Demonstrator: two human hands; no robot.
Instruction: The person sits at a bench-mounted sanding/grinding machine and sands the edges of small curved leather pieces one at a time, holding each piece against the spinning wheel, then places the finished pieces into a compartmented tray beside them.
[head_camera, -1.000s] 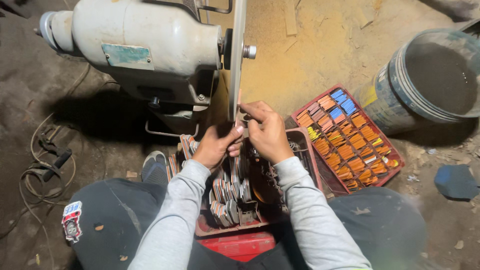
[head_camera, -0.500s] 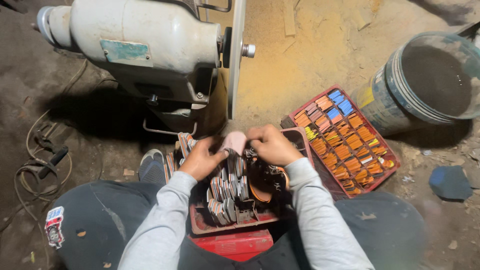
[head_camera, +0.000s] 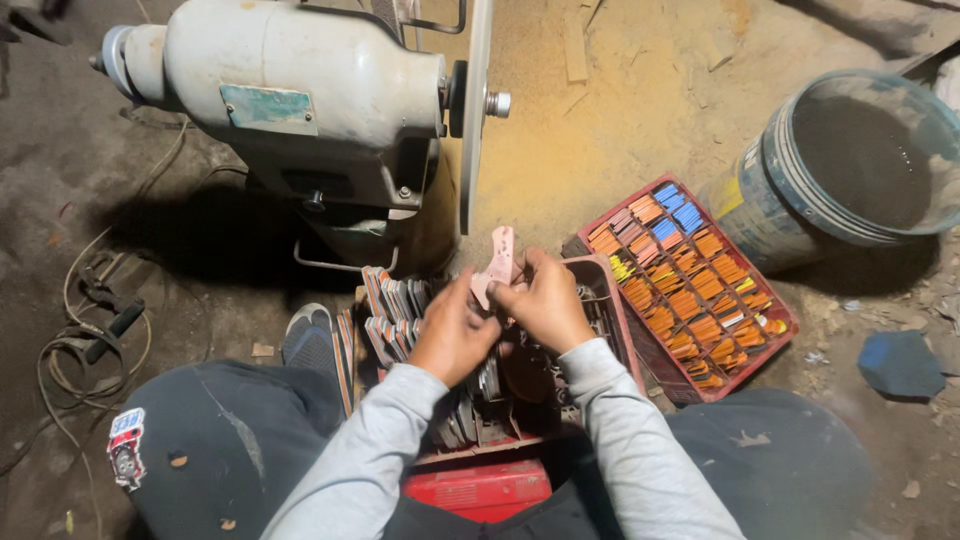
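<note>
We see both hands together over the red crate (head_camera: 612, 300) between the knees. The left hand (head_camera: 452, 335) and right hand (head_camera: 545, 300) pinch one flat pinkish piece (head_camera: 498, 262) between them, its top sticking up just below the edge of the grinder's disc (head_camera: 474, 110). Fingers of both hands are closed on that piece, nothing else held. The crate is packed with upright flat grey pieces (head_camera: 395, 305), stacked on edge. To the right, a second red tray (head_camera: 690, 285) holds rows of small orange and blue pieces. Grey motor housing (head_camera: 290, 95) sits upper left, bucket (head_camera: 850, 165) upper right, sawdust-coloured floor (head_camera: 600, 130) behind the disc.

Our read: the step in hand is holding one piece ready by the disc, piece apart from it, not touching. The next move likely calls for a firm two-handed grip and fingertips kept clear of the disc's rim; whether the disc is spinning we cannot tell.
</note>
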